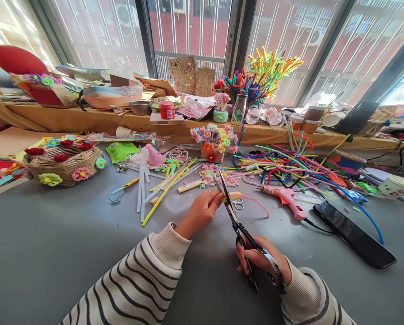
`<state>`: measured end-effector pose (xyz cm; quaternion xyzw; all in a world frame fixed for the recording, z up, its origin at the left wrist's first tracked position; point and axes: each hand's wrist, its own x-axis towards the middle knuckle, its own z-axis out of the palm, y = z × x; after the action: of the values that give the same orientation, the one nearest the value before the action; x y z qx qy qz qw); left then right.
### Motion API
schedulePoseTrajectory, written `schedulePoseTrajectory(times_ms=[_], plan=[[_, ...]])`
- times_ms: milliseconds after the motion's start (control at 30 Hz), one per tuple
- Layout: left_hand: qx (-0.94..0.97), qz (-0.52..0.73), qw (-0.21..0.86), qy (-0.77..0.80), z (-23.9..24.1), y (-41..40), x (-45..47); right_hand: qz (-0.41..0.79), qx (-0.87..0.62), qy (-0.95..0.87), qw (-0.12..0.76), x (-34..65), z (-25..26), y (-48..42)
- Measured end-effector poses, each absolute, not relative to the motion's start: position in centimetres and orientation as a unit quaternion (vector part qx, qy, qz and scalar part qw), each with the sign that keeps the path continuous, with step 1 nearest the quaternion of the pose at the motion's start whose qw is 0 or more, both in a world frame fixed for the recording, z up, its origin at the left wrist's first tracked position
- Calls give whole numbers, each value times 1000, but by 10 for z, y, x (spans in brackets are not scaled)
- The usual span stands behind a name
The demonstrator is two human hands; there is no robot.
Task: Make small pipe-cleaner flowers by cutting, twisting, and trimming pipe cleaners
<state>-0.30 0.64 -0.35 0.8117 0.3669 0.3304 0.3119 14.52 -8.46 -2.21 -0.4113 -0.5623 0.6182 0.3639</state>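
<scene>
My right hand (266, 259) is wrapped round the handles of a pair of black scissors (234, 221), whose blades point away from me and stand apart. Pinched in the fingers of my left hand (203, 210) is a pipe cleaner piece, with a yellow part (234, 196) and a thin pink length (260, 205) showing past the blades. Whether the yellow and pink parts are joined cannot be seen. The scissor blades cross right beside my left fingertips. Small silver scissors (238, 205) lie on the table just behind. Pink and yellow fuzzy clippings (218, 175) are heaped farther back.
At right lie a pink glue gun (288, 202), a black phone (354, 234) and a tangle of pipe cleaners (276, 162). Clear glue sticks (141, 189) and a small hook tool (122, 190) are left of centre. A flowered woven basket (64, 167) stands farther left.
</scene>
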Motion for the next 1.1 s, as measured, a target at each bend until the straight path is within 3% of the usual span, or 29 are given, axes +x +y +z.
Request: schedulePoseTrajectory(times_ms=[267, 433, 767, 933, 1100], plan=[[801, 344, 314, 376, -2, 6, -2, 573, -461, -561, 381, 139, -29, -88], [794, 342, 345, 365, -2, 7, -3, 609, -422, -551, 385, 141, -22, -87], [716, 339, 515, 328, -3, 7, -3, 558, -438, -599, 370, 148, -24, -85], [713, 334, 524, 326, 1, 9, -5, 496, -457, -639, 369, 149, -28, -87], [728, 322, 508, 328, -1, 10, -5, 570, -413, -603, 374, 151, -25, -90]])
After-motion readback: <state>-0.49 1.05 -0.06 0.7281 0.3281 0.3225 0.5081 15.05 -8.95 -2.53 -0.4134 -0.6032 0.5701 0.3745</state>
